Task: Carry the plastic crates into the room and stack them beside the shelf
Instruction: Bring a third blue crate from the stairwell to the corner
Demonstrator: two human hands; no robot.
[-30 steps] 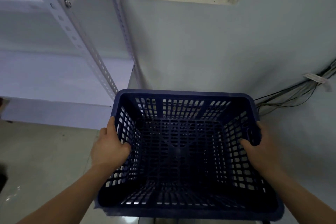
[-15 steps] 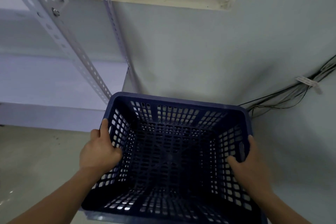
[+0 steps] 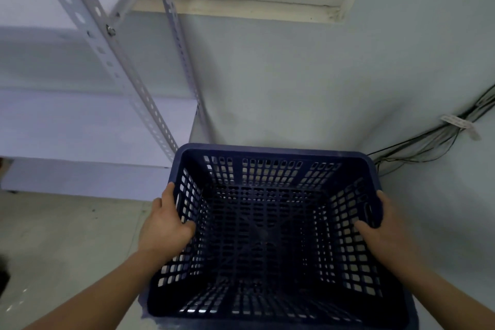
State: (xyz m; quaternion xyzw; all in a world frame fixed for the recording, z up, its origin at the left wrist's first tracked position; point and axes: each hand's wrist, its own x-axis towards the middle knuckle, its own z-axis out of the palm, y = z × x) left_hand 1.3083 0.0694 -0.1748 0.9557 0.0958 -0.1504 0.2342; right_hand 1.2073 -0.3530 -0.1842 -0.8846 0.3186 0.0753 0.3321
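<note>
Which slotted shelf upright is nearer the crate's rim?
The front upright, the slanting one with large slots: its lower end meets the crate at the rim's far-left corner. The rear upright ends against the wall, clear of the rim.

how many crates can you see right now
1. A dark blue crate, empty, held between the left hand and right hand, right of the white shelf, near the wall corner. Its base is out of frame, so another crate could sit hidden beneath.
</note>
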